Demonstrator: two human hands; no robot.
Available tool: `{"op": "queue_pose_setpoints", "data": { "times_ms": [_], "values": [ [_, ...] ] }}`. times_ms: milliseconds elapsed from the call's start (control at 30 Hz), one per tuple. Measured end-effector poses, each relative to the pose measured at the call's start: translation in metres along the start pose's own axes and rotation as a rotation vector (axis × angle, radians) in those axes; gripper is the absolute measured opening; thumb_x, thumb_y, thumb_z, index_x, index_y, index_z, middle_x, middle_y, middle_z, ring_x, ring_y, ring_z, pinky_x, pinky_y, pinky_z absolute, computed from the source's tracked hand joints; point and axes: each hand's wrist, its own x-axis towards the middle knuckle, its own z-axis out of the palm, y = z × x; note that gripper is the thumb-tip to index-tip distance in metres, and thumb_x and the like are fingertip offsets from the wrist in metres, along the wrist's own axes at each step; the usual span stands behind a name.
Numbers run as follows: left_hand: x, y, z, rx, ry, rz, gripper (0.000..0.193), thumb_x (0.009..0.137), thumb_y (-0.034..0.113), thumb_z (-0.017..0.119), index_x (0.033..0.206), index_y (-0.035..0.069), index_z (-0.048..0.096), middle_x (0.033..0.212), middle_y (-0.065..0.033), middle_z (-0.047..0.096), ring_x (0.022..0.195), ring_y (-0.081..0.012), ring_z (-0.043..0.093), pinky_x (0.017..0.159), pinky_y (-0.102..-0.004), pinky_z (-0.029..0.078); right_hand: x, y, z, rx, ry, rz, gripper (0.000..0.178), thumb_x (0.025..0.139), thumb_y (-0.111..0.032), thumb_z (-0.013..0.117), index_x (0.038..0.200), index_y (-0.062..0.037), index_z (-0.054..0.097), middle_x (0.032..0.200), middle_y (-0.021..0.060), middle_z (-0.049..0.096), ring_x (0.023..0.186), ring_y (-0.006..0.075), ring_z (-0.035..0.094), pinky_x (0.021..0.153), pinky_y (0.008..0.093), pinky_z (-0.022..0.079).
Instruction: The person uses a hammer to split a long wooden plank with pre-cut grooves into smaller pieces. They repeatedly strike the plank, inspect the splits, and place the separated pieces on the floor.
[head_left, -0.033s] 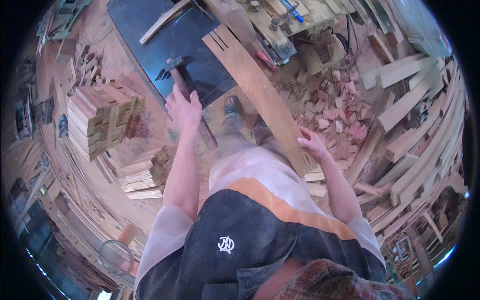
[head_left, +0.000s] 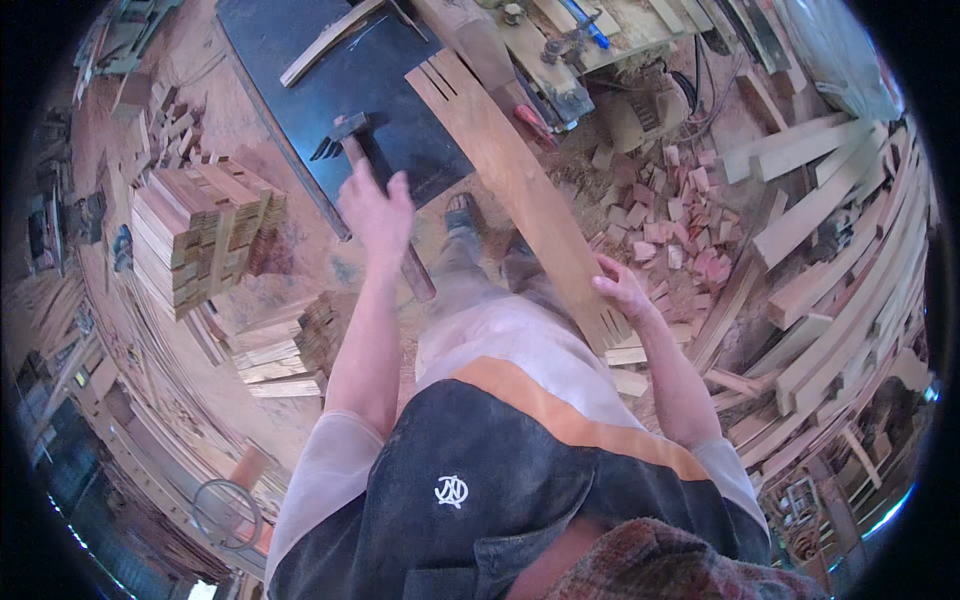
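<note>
A long wooden board (head_left: 510,180) with slots cut in both ends slants from the dark tabletop (head_left: 290,100) toward my right hip. My right hand (head_left: 622,288) grips its near edge, the thumb on top and the other fingers partly hidden. On the left, a hammer (head_left: 416,276) has its head over the tabletop and its handle sticking out past the near edge. My left hand (head_left: 378,215) is over the middle of that handle, covering part of it. The fingers of this hand are stretched out, and its thumb is spread.
A wooden strip (head_left: 330,42) lies at the table's far side. Stacked slats (head_left: 195,240) stand to the left, with more cut pieces (head_left: 280,350) nearer. Offcuts (head_left: 670,215) and long timbers (head_left: 830,260) cover the right. A workbench with a blue-handled clamp (head_left: 588,25) is beyond.
My left hand has shifted slightly right, across the hammer's handle, its fingers stretching out. The hammer, the board and my right hand stay in place.
</note>
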Motion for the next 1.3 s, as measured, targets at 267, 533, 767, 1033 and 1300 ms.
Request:
{"op": "queue_pose_setpoints", "data": {
  "times_ms": [267, 533, 767, 1033, 1300],
  "values": [
    [-0.02, 0.133, 0.09, -0.638, 0.087, -0.059, 0.082, 0.1, 0.032, 0.067, 0.154, -0.014, 0.026, 0.139, -0.0363, 0.048, 0.13, -0.0488, 0.05, 0.114, -0.0527, 0.039, 0.045, -0.034, 0.009, -0.131, -0.012, -0.066, 0.079, 0.09, -0.042, 0.077, 0.15, 0.0025, 0.052, 0.138, 0.0109, 0.065, 0.126, 0.0187, 0.059, 0.111, 0.0369, 0.044],
    [0.033, 0.129, 0.095, -0.675, 0.143, -0.082, 0.082, 0.1, 0.032, 0.067, 0.154, -0.014, 0.025, 0.139, -0.0365, 0.048, 0.129, -0.0495, 0.051, 0.111, -0.0533, 0.04, 0.081, -0.061, 0.032, -0.066, -0.058, -0.093, 0.082, 0.09, -0.046, 0.078, 0.149, 0.0041, 0.053, 0.138, 0.0132, 0.064, 0.124, 0.0195, 0.06, 0.109, 0.0373, 0.045],
    [0.048, 0.131, 0.091, -0.692, 0.102, -0.14, 0.081, 0.1, 0.032, 0.067, 0.155, -0.011, 0.026, 0.139, -0.0347, 0.05, 0.129, -0.0488, 0.052, 0.111, -0.0527, 0.041, 0.091, -0.079, 0.039, -0.075, -0.067, -0.098, 0.087, 0.087, -0.045, 0.08, 0.151, 0.0057, 0.05, 0.138, 0.0138, 0.065, 0.124, 0.0201, 0.06, 0.11, 0.0369, 0.046],
    [0.055, 0.13, 0.089, -0.704, 0.122, -0.112, 0.079, 0.098, 0.027, 0.07, 0.154, -0.01, 0.028, 0.139, -0.0339, 0.051, 0.129, -0.0492, 0.052, 0.11, -0.053, 0.042, 0.097, -0.085, 0.039, 0.014, -0.074, -0.009, 0.093, 0.083, -0.038, 0.086, 0.154, 0.0059, 0.046, 0.141, 0.0136, 0.063, 0.126, 0.0203, 0.061, 0.111, 0.0374, 0.046],
    [0.061, 0.128, 0.09, -0.742, 0.124, -0.093, 0.077, 0.098, 0.025, 0.07, 0.153, -0.009, 0.029, 0.138, -0.0336, 0.051, 0.127, -0.0486, 0.054, 0.109, -0.052, 0.044, 0.101, -0.087, 0.039, 0.047, -0.087, 0.012, 0.099, 0.08, -0.038, 0.089, 0.155, 0.0067, 0.044, 0.143, 0.0136, 0.062, 0.128, 0.0207, 0.06, 0.112, 0.0376, 0.046]
  ]
}}
